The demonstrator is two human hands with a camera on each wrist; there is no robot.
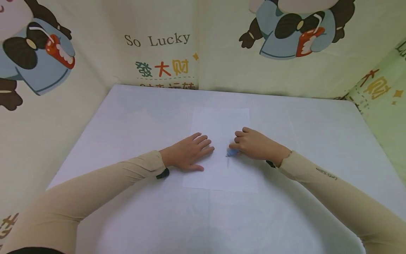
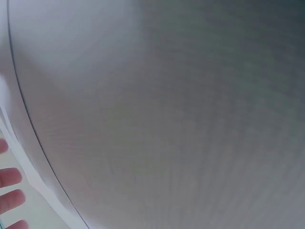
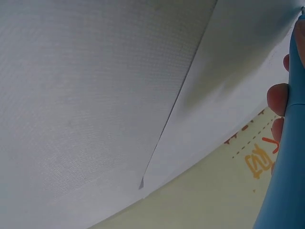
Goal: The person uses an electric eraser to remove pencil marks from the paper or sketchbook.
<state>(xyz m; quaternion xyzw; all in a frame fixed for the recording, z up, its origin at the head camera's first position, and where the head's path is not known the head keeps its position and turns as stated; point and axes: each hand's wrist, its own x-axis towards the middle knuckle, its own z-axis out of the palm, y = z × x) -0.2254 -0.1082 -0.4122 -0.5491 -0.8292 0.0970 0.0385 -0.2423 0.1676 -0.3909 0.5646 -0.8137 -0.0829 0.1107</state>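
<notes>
A white sheet of paper (image 1: 219,121) lies flat in the middle of the white table. My left hand (image 1: 189,152) rests on its left side, with fingers spread and thumb stretched out. In the left wrist view only some fingertips (image 2: 10,177) show at the lower left edge. Over the right part of the sheet, my right hand (image 1: 255,144) grips a blue pen (image 1: 233,152), which leans with its tip right at the paper. The right wrist view shows the thick blue barrel of the pen (image 3: 290,133) with fingers curled round it. A faint streak shows just below the tip.
The white-covered table (image 1: 142,109) reaches out on all sides of the sheet. Behind it hangs a pale printed curtain (image 1: 219,46) with cartoon figures and lettering, which also closes off the left and right sides. Dark bands sit under both wrists.
</notes>
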